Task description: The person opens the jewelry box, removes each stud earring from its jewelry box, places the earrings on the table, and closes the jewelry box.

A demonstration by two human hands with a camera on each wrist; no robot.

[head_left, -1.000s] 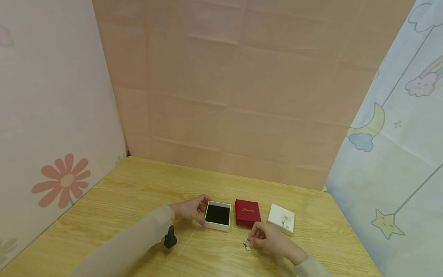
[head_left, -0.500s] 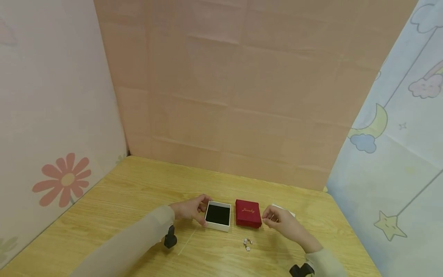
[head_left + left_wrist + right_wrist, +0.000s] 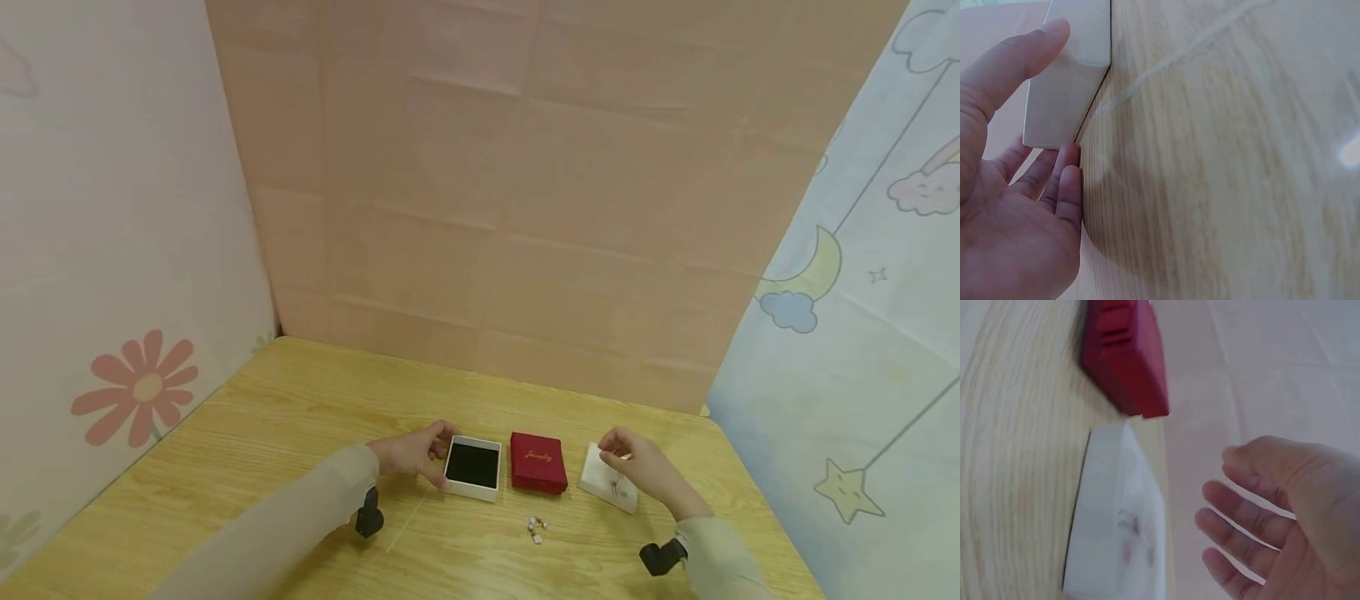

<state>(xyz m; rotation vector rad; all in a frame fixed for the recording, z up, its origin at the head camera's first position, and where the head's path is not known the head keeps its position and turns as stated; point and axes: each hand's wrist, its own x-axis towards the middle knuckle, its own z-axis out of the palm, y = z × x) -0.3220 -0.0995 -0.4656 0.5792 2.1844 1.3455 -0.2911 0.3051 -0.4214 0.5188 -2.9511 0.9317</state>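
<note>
In the head view my left hand (image 3: 408, 452) holds a white open box (image 3: 471, 492) by its left side, thumb at the near corner and fingers at the far one. Black padding (image 3: 472, 464) lines the box. The left wrist view shows the thumb against the white wall (image 3: 1066, 94). My right hand (image 3: 647, 471) hovers with relaxed, slightly bent fingers over a white flower-printed square box or lid (image 3: 600, 482). Nothing shows between its fingers in the right wrist view, where the flower-printed piece (image 3: 1100, 519) lies beside them.
A red box lettered "Jewelry" (image 3: 537, 461) stands between the two white pieces. Several small shiny trinkets (image 3: 536, 528) lie on the wooden table (image 3: 330, 392) in front of it. A thin pale strip (image 3: 405, 525) runs along the tabletop near the left hand.
My right hand has left the small trinkets and moved right and away from me, over the flower-printed white piece. The left hand has stayed on the open box.
</note>
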